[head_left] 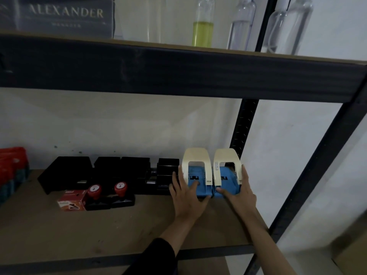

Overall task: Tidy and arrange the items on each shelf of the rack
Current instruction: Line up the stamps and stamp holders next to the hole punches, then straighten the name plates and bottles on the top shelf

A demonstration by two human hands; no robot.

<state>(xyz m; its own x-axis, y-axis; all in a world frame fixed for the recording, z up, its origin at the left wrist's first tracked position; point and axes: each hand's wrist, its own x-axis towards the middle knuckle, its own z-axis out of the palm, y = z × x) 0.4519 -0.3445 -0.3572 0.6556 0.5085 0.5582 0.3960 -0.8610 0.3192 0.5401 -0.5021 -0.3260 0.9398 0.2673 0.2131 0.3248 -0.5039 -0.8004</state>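
Note:
Two blue hole punches with cream handles stand side by side at the back right of the brown shelf (pixel 119 231). My left hand (pixel 185 197) grips the left punch (pixel 196 175), thumb on its blue base and fingers along its left side. My right hand (pixel 239 193) grips the right punch (pixel 226 173), fingers up its right side and thumb at the front of the base. The two punches touch each other.
Black desk trays (pixel 67 173) and a black box (pixel 167 169) line the back wall to the left. Two red-topped stamps (pixel 108 195) and a small red box (pixel 72 200) sit in front. Red packs (pixel 12 171) lie far left. Bottles (pixel 203 24) stand on the upper shelf.

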